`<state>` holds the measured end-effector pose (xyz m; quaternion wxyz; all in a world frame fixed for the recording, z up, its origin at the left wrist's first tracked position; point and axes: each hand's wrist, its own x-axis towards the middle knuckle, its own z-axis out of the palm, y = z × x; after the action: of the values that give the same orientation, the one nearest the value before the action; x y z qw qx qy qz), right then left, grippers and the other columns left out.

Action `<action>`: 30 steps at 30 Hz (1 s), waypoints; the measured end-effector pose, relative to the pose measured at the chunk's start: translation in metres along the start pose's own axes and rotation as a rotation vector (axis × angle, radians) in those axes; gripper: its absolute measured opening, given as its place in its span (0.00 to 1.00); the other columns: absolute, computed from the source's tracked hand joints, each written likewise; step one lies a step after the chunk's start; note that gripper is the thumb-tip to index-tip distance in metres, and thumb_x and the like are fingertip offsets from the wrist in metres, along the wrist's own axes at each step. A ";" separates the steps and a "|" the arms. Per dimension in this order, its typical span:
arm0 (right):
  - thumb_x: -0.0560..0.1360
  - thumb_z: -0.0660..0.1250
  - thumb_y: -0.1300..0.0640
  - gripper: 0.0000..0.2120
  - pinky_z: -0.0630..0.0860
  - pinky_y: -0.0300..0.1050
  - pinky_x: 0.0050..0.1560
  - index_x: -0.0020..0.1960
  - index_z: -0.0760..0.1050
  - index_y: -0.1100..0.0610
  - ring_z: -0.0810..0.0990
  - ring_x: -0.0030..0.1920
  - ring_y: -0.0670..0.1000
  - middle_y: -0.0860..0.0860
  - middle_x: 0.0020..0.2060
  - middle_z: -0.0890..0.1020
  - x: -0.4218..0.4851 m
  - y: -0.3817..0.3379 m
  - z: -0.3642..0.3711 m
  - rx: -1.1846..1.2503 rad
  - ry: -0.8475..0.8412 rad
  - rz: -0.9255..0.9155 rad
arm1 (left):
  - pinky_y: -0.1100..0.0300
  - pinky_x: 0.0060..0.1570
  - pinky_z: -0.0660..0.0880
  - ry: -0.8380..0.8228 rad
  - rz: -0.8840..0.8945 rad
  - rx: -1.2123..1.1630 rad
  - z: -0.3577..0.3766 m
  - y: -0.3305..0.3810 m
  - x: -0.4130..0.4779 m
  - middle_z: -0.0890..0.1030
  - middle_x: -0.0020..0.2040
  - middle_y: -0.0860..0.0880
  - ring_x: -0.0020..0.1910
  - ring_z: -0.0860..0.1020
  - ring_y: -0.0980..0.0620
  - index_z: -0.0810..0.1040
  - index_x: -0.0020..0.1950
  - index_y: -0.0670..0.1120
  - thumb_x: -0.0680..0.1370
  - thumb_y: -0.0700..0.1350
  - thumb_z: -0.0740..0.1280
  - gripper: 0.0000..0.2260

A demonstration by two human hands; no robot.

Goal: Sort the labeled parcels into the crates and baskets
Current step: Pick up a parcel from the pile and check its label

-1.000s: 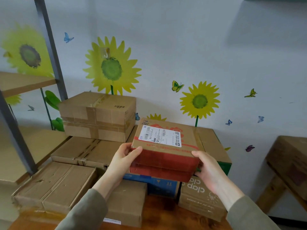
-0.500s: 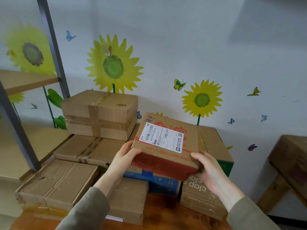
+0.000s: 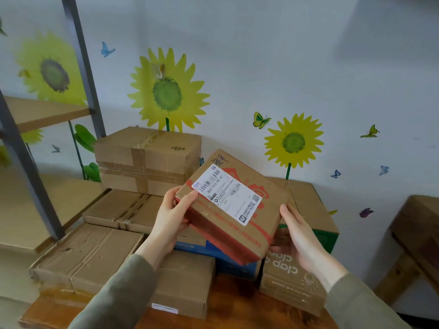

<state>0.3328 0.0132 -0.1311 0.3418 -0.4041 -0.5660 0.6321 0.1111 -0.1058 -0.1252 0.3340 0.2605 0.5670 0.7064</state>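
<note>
**Q.** Left: how is the left hand (image 3: 171,217) posed?
**A.** The forearm rises from below. The thumb lies over the near-left top corner of the parcel (image 3: 234,210) and the fingers curl beneath, gripping that corner.

**Q.** Centre: where is the parcel, and how should it handle?
**A.** It is held in the air above the stacked cartons (image 3: 147,160), apparently clear of them, and tilted so its shipping label (image 3: 226,194) faces the camera. By judgement it is a stiff, flat-sided cardboard box, probably light, since two hands at its edges carry it. The glossy red tape along the front may be slick. The best hold is on opposite edges, off the label.

**Q.** Right: and the right hand (image 3: 299,238)?
**A.** The palm faces up at the lower-right edge and the thumb lies along the side. The fingers wrap behind, cupping the box, with their tips hidden.
</note>
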 end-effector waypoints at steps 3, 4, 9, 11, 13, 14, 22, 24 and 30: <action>0.81 0.57 0.50 0.16 0.78 0.52 0.47 0.69 0.66 0.42 0.83 0.43 0.47 0.47 0.47 0.84 -0.001 -0.002 0.003 0.035 -0.053 -0.005 | 0.55 0.46 0.77 0.070 -0.011 -0.021 0.003 0.001 0.004 0.77 0.55 0.44 0.54 0.79 0.47 0.67 0.63 0.43 0.74 0.51 0.70 0.23; 0.81 0.57 0.52 0.16 0.76 0.47 0.46 0.68 0.68 0.44 0.81 0.45 0.44 0.45 0.49 0.83 -0.001 -0.003 0.004 0.063 -0.050 -0.012 | 0.55 0.45 0.77 0.077 -0.007 -0.028 0.005 0.000 0.004 0.77 0.55 0.44 0.54 0.79 0.48 0.66 0.63 0.43 0.73 0.50 0.71 0.24; 0.79 0.61 0.62 0.12 0.76 0.51 0.52 0.61 0.74 0.59 0.78 0.59 0.57 0.56 0.56 0.81 0.007 -0.003 0.006 0.193 0.058 -0.004 | 0.57 0.43 0.78 0.058 0.033 -0.040 0.012 -0.004 0.003 0.81 0.54 0.44 0.50 0.81 0.49 0.70 0.61 0.47 0.74 0.49 0.70 0.19; 0.77 0.65 0.57 0.17 0.77 0.54 0.53 0.64 0.71 0.60 0.79 0.57 0.57 0.57 0.58 0.80 0.007 -0.004 0.006 0.202 0.088 0.008 | 0.59 0.38 0.77 0.026 0.019 -0.074 0.011 -0.003 0.006 0.81 0.54 0.45 0.49 0.81 0.50 0.71 0.63 0.49 0.74 0.49 0.70 0.19; 0.75 0.68 0.51 0.30 0.76 0.56 0.57 0.73 0.61 0.54 0.79 0.56 0.57 0.55 0.62 0.76 0.008 -0.003 0.003 0.150 0.060 0.031 | 0.55 0.41 0.79 0.009 0.000 -0.095 0.009 -0.002 0.010 0.80 0.56 0.45 0.52 0.81 0.48 0.70 0.66 0.51 0.74 0.49 0.71 0.22; 0.74 0.68 0.50 0.34 0.75 0.57 0.58 0.76 0.56 0.51 0.79 0.55 0.57 0.54 0.63 0.75 0.007 -0.001 0.002 0.111 0.043 0.035 | 0.51 0.44 0.79 0.007 -0.001 -0.093 0.009 -0.001 0.011 0.80 0.57 0.45 0.53 0.81 0.47 0.68 0.68 0.53 0.73 0.50 0.71 0.24; 0.74 0.69 0.55 0.22 0.74 0.56 0.61 0.66 0.71 0.57 0.80 0.55 0.57 0.54 0.54 0.80 0.002 0.008 0.011 0.027 0.053 0.028 | 0.50 0.50 0.79 0.009 0.016 -0.046 0.018 -0.005 0.012 0.82 0.54 0.49 0.52 0.82 0.49 0.69 0.64 0.49 0.74 0.51 0.71 0.21; 0.73 0.70 0.54 0.19 0.72 0.54 0.63 0.62 0.75 0.59 0.79 0.56 0.55 0.53 0.53 0.81 0.001 0.009 0.010 -0.004 0.058 0.026 | 0.50 0.52 0.79 0.034 0.026 -0.027 0.018 -0.005 0.012 0.82 0.53 0.48 0.51 0.82 0.50 0.69 0.66 0.46 0.73 0.50 0.72 0.24; 0.73 0.71 0.55 0.16 0.75 0.39 0.44 0.60 0.74 0.54 0.79 0.50 0.48 0.51 0.49 0.80 -0.005 0.011 0.011 -0.044 -0.020 0.007 | 0.48 0.52 0.79 -0.033 0.002 -0.009 0.021 -0.006 0.008 0.82 0.54 0.50 0.50 0.82 0.50 0.68 0.68 0.51 0.73 0.51 0.71 0.25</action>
<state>0.3257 0.0030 -0.1410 0.3252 -0.4069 -0.5817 0.6247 0.1229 -0.0858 -0.1260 0.3438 0.2715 0.5580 0.7048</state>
